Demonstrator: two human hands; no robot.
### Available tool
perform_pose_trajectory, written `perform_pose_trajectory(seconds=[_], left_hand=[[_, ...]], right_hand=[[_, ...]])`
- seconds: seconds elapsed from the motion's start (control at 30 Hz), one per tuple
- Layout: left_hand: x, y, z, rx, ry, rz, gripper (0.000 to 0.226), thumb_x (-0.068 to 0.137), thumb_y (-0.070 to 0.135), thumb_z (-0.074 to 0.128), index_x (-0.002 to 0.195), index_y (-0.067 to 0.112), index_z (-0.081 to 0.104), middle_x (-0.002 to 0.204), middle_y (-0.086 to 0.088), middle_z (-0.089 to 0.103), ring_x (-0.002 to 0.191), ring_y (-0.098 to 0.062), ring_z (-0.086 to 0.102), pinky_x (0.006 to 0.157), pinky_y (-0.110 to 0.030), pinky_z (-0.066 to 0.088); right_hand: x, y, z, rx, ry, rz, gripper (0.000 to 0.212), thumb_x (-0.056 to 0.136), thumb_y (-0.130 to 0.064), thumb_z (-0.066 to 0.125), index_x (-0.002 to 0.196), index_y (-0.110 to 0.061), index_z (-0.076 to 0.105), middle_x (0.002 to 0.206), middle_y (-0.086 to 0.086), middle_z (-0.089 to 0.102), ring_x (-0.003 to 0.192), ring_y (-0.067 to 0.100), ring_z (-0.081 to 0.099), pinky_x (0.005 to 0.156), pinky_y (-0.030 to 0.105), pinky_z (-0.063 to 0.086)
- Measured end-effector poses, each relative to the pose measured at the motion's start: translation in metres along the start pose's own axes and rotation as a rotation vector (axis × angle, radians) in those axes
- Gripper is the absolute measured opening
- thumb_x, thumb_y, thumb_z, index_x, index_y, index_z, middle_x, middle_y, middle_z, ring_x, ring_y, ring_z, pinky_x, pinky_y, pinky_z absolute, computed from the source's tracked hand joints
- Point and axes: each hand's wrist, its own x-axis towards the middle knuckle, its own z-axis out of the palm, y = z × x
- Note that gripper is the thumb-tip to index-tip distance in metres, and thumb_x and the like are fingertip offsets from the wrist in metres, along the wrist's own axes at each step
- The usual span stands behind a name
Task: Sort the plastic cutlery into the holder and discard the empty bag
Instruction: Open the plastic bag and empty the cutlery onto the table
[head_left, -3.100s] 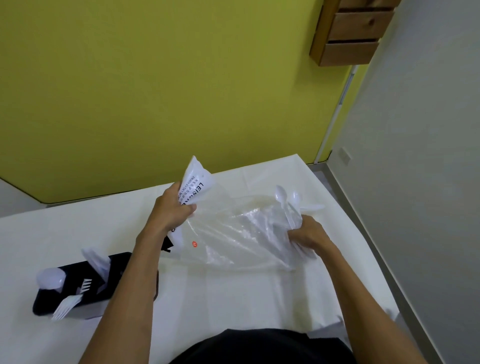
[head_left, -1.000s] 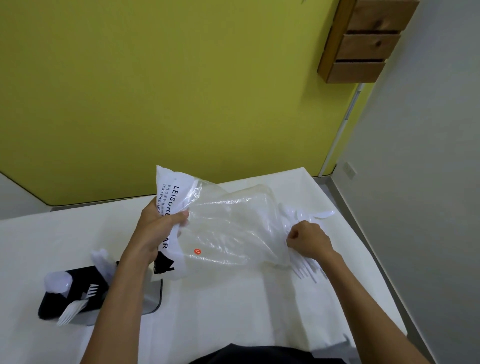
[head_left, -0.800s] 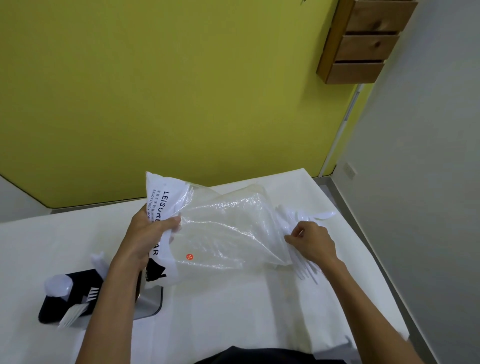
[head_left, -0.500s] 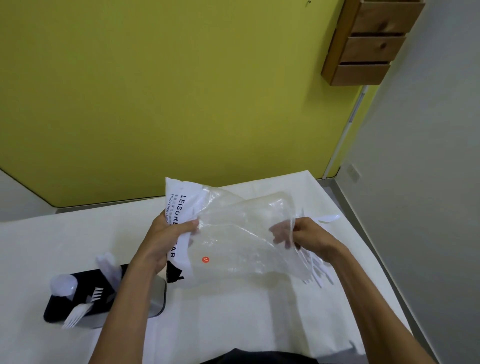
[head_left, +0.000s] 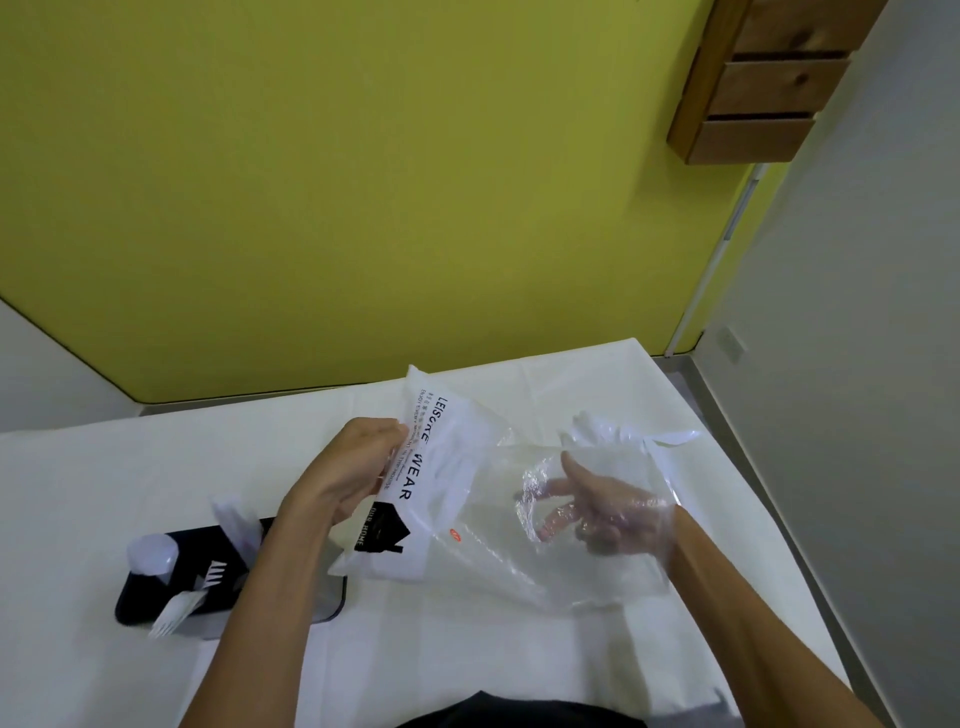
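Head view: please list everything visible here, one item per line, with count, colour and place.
bag: one, clear with white printed header, held above the table
holder: one, black, table's left side
cutlery in holder: several, white, sticking out; exact count unclear
loose cutlery: a few, white, on the table beyond the bag
table: one, white cover
wooden drawers: one unit, brown, upper right
wall: one, yellow-green, behind the table
left hand: grips the bag's header
right hand: inside the bag, fingers spread
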Motion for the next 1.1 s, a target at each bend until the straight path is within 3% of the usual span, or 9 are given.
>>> perform_pose_trajectory(seconds=[0.1, 0.17, 0.27, 0.43, 0.53, 0.63, 0.77, 0.97, 1.1], left_hand=[[0.001, -0.003, 0.009, 0.107, 0.084, 0.035, 0.031, 0.105, 0.018, 0.045, 0.098, 0.001, 0.070, 0.097, -0.019, 0.077, 0.093, -0.037, 0.073, 0.087, -0.045, 0.054], [-0.001, -0.003, 0.013, 0.118, 0.113, 0.065, 0.032, 0.102, 0.022, 0.046, 0.097, -0.001, 0.068, 0.097, -0.021, 0.076, 0.084, -0.033, 0.073, 0.080, -0.044, 0.054], [-0.007, -0.002, 0.016, 0.109, 0.155, 0.115, 0.031, 0.099, 0.029, 0.047, 0.091, 0.009, 0.070, 0.092, -0.015, 0.077, 0.083, -0.034, 0.074, 0.084, -0.053, 0.057], [-0.016, 0.006, 0.022, 0.185, 0.269, 0.238, 0.038, 0.093, 0.051, 0.055, 0.083, 0.015, 0.063, 0.084, -0.009, 0.072, 0.078, -0.029, 0.066, 0.073, -0.038, 0.052], [-0.024, 0.010, 0.024, 0.389, 0.404, 0.381, 0.029, 0.098, 0.045, 0.055, 0.088, 0.020, 0.062, 0.076, 0.007, 0.066, 0.073, -0.014, 0.059, 0.064, -0.030, 0.042], [-0.022, 0.011, 0.022, 0.432, 0.469, 0.456, 0.021, 0.100, 0.045, 0.051, 0.094, 0.027, 0.061, 0.072, 0.007, 0.064, 0.075, -0.019, 0.060, 0.067, -0.035, 0.045], [-0.014, 0.008, 0.022, 0.556, 0.484, 0.471, 0.021, 0.104, 0.041, 0.041, 0.095, 0.027, 0.054, 0.058, 0.008, 0.054, 0.073, -0.031, 0.055, 0.063, -0.036, 0.042], [-0.022, 0.002, 0.032, 0.294, 0.119, 0.353, 0.033, 0.096, 0.058, 0.051, 0.121, 0.037, 0.048, 0.099, 0.002, 0.067, 0.089, -0.022, 0.068, 0.077, -0.037, 0.053], [-0.015, -0.008, 0.035, 0.314, 0.098, 0.335, 0.016, 0.095, 0.033, 0.066, 0.106, 0.031, 0.055, 0.099, 0.005, 0.072, 0.088, -0.019, 0.070, 0.074, -0.034, 0.053]], right_hand=[[0.004, 0.003, 0.010, 0.025, -0.017, 0.021, 0.085, 0.083, -0.076, 0.044, 0.132, -0.009, 0.060, 0.102, 0.018, 0.073, 0.050, 0.015, 0.055, 0.047, 0.023, 0.043], [0.011, 0.007, 0.012, 0.130, -0.035, 0.000, 0.085, 0.074, -0.072, 0.065, 0.128, -0.006, 0.059, 0.122, 0.024, 0.067, 0.092, 0.033, 0.070, 0.078, 0.041, 0.055], [0.016, 0.015, 0.016, 0.216, -0.049, -0.067, 0.093, 0.062, -0.062, 0.085, 0.125, 0.000, 0.058, 0.133, 0.028, 0.060, 0.123, 0.042, 0.059, 0.099, 0.051, 0.049], [0.019, 0.017, 0.026, 0.307, -0.054, -0.157, 0.046, 0.088, -0.041, 0.069, 0.116, -0.003, 0.065, 0.130, 0.026, 0.061, 0.115, 0.037, 0.062, 0.096, 0.046, 0.053], [0.017, 0.016, 0.030, 0.311, -0.057, -0.156, 0.052, 0.092, -0.030, 0.065, 0.133, 0.000, 0.055, 0.132, 0.028, 0.060, 0.109, 0.036, 0.067, 0.089, 0.045, 0.055], [0.010, 0.011, 0.038, 0.376, -0.017, -0.191, 0.019, 0.099, -0.014, 0.058, 0.112, -0.003, 0.064, 0.116, 0.026, 0.068, 0.083, 0.028, 0.074, 0.069, 0.037, 0.059], [0.011, 0.009, 0.043, 0.279, 0.001, -0.173, 0.007, 0.092, -0.015, 0.067, 0.097, -0.012, 0.071, 0.108, 0.022, 0.070, 0.056, 0.017, 0.060, 0.058, 0.027, 0.048], [0.020, 0.015, 0.038, 0.144, 0.137, -0.179, 0.032, 0.085, -0.021, 0.079, 0.115, -0.014, 0.070, 0.084, 0.003, 0.064, 0.057, 0.013, 0.046, 0.054, 0.024, 0.039], [0.023, 0.015, 0.046, 0.117, 0.177, -0.219, 0.028, 0.087, -0.022, 0.076, 0.113, -0.011, 0.072, 0.100, 0.009, 0.066, 0.083, 0.021, 0.060, 0.071, 0.027, 0.051]])
